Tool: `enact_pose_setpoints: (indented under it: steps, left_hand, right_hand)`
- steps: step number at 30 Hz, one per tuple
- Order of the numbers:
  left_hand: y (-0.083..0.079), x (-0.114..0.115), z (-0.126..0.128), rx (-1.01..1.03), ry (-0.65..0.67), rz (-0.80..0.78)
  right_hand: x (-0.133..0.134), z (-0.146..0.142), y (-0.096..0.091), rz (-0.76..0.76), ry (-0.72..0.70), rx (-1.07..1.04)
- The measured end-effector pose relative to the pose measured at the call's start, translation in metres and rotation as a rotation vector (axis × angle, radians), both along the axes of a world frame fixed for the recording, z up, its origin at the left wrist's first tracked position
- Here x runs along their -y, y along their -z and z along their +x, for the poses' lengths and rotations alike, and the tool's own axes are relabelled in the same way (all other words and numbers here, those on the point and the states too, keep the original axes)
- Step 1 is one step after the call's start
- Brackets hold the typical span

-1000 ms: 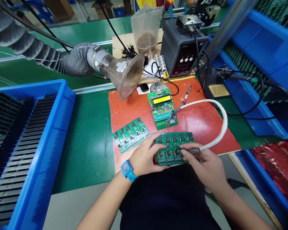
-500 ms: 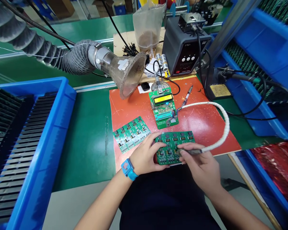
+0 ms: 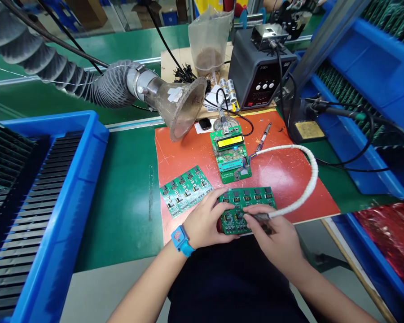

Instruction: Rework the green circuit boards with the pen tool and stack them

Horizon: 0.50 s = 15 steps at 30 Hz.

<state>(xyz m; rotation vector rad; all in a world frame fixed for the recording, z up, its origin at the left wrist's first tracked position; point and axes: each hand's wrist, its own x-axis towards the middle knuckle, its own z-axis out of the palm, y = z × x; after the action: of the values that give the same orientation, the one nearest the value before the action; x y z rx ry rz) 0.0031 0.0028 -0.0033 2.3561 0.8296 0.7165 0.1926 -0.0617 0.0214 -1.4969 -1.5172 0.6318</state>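
A green circuit board panel [image 3: 247,202] with small red displays lies at the near edge of the orange mat [image 3: 283,172]. My left hand [image 3: 207,222] grips the panel's left end, fingers curled over it. My right hand [image 3: 272,237] pinches a probe [image 3: 261,216] on a white wrapped cable [image 3: 309,179], its tip pressed on the panel's middle. The cable runs back to a green programmer board [image 3: 231,154] with a lit yellow display. A second green panel [image 3: 186,190] lies to the left on the mat.
A fume extractor hose with a clear funnel [image 3: 178,105] hangs over the mat's far left. A grey soldering station [image 3: 261,72] stands behind, with a plastic bag [image 3: 208,42] beside it. Blue bins [image 3: 54,197] holding racked boards flank left, and another blue bin [image 3: 373,80] sits right.
My right hand has slid the probe leftward along the panel, from its right part toward the middle. My left hand keeps its hold.
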Motion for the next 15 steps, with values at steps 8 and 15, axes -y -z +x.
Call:
enact_pose_setpoints:
  steps: [8, 15]
  left_hand:
    - [-0.0013, 0.0004, 0.0012, 0.020, -0.010, -0.006]
    - [-0.0015, 0.0007, 0.0008, 0.015, -0.017, -0.036]
  right_hand:
    - [-0.0042, -0.0026, -0.0028, 0.004, 0.039, 0.021]
    - [-0.0046, -0.0013, -0.0062, -0.012, 0.025, -0.032]
